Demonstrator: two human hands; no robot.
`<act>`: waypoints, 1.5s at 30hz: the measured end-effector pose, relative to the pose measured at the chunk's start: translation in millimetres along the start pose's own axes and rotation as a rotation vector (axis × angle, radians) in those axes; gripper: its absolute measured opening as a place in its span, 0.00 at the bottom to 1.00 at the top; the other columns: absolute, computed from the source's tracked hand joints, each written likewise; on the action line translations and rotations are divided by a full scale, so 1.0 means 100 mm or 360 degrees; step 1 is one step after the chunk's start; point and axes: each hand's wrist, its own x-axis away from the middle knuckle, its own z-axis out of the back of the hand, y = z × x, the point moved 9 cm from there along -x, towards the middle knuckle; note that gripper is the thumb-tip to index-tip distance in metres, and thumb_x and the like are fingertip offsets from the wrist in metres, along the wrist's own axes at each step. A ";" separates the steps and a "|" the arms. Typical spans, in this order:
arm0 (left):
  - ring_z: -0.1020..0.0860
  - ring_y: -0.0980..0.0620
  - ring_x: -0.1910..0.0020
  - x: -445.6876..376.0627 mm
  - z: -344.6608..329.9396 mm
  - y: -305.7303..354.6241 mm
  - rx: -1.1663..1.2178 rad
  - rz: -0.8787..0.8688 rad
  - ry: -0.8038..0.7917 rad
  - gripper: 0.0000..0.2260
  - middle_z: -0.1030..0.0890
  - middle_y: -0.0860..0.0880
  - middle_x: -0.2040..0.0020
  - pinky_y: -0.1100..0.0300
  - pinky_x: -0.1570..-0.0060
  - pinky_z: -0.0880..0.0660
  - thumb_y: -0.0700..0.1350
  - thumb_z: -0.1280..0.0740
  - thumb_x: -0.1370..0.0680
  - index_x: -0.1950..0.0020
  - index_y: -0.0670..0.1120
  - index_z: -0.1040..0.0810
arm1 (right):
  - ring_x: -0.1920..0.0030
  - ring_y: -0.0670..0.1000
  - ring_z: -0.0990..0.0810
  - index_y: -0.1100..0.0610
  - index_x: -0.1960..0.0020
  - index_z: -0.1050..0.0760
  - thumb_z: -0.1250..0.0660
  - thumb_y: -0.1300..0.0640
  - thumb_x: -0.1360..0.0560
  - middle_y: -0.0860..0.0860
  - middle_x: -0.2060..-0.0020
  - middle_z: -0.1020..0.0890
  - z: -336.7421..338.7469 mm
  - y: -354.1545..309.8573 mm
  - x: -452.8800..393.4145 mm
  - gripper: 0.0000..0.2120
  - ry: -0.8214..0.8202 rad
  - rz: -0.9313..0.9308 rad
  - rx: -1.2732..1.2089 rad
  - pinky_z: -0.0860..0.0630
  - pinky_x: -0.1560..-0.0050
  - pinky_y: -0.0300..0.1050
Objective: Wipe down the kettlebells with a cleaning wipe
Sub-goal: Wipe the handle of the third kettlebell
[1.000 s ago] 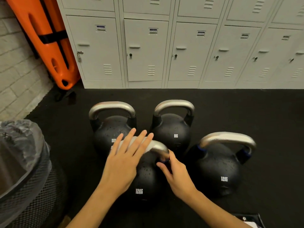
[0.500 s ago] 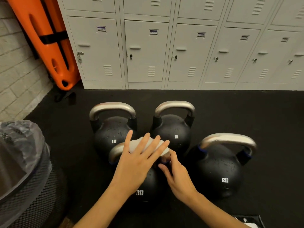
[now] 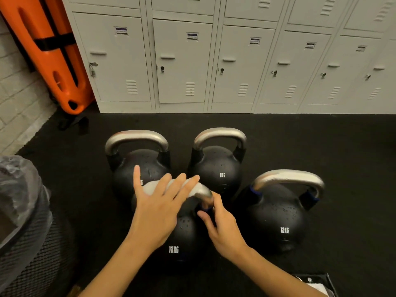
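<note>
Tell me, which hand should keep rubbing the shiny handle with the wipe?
The left hand, probably. Its straight fingers already press the wipe onto the handle of the near kettlebell. The right hand pinches the handle's right end, seemingly steadying it.

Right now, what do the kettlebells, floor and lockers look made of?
Kettlebells: likely cast metal, matte black coating beaded with droplets; handles bare brushed steel, dull sheen. Floor: black, grainy, probably rubber matting. Lockers: painted sheet metal, pale grey, with punched vent slots.
</note>
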 end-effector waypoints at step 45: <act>0.24 0.45 0.46 -0.15 0.06 0.32 -0.0060 -0.0208 0.0170 0.23 0.25 0.49 0.41 0.29 0.35 0.50 0.45 0.39 0.29 0.33 0.50 0.30 | 0.45 0.35 0.22 0.45 0.41 0.29 0.37 0.48 0.21 0.37 0.51 0.20 0.00 0.07 0.00 0.10 0.0081 0.0101 0.0063 0.53 0.23 0.43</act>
